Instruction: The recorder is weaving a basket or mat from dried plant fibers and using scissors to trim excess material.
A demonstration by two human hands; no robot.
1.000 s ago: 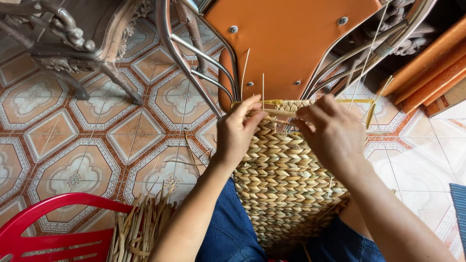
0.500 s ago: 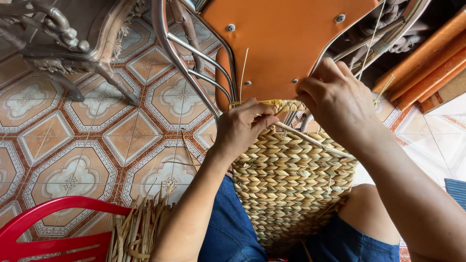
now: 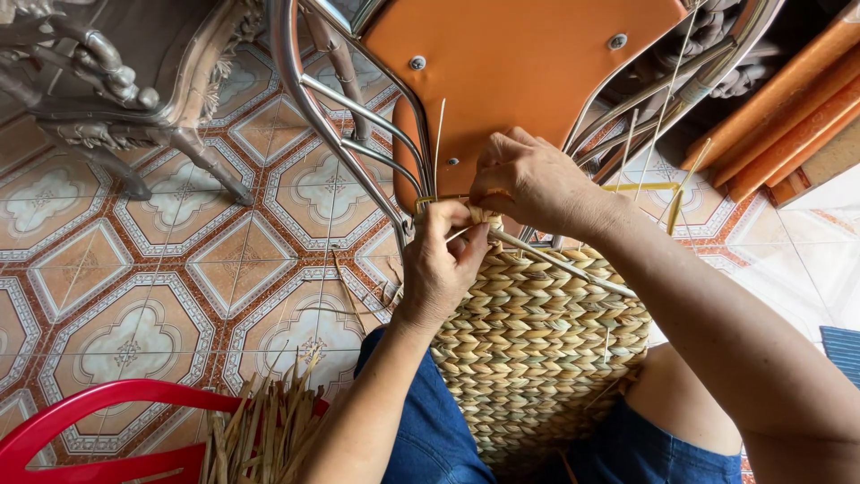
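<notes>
A half-woven straw basket point(image 3: 537, 350) rests between my knees, its braided tan side facing me. My left hand point(image 3: 443, 260) grips the basket's upper left rim, fingers curled over the weave. Just above it, my right hand point(image 3: 528, 179) pinches a straw strand point(image 3: 555, 262) that runs down and right across the top rows. Thin upright stakes point(image 3: 439, 143) stick up from the rim.
An orange metal-framed chair point(image 3: 511, 72) stands right behind the basket. A carved dark furniture leg point(image 3: 125, 108) is at the upper left on the patterned tile floor point(image 3: 179, 269). A bundle of loose straw point(image 3: 264, 430) lies beside a red plastic chair point(image 3: 98, 430) at the lower left. Orange boards point(image 3: 788, 99) lean at the right.
My right hand has swung from the basket's right rim over to the left, meeting my left hand at the top left edge and drawing the strand with it.
</notes>
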